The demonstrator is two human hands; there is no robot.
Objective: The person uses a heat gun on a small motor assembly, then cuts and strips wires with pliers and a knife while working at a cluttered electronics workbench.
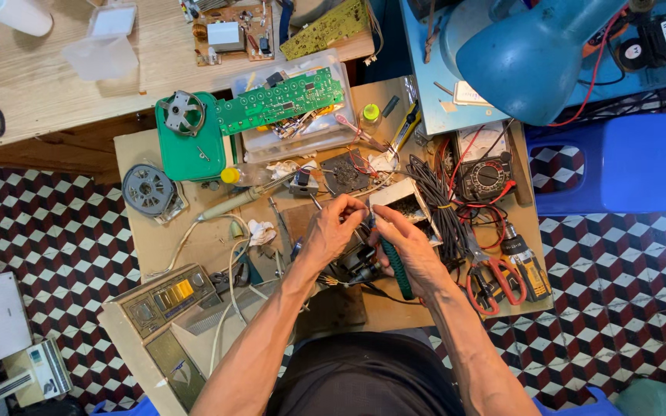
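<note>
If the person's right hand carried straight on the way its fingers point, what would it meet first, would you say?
The right hand, gripping a green-handled tool, points up and left toward the left hand. It would likely meet the left fingertips first, though depth is hard to judge from above.

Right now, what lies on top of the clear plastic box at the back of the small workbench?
A long green circuit board lies slantwise across the clear plastic box, overhanging its left edge towards a green case. Wires and small parts show through the plastic; what sits under the board is hidden.
</note>
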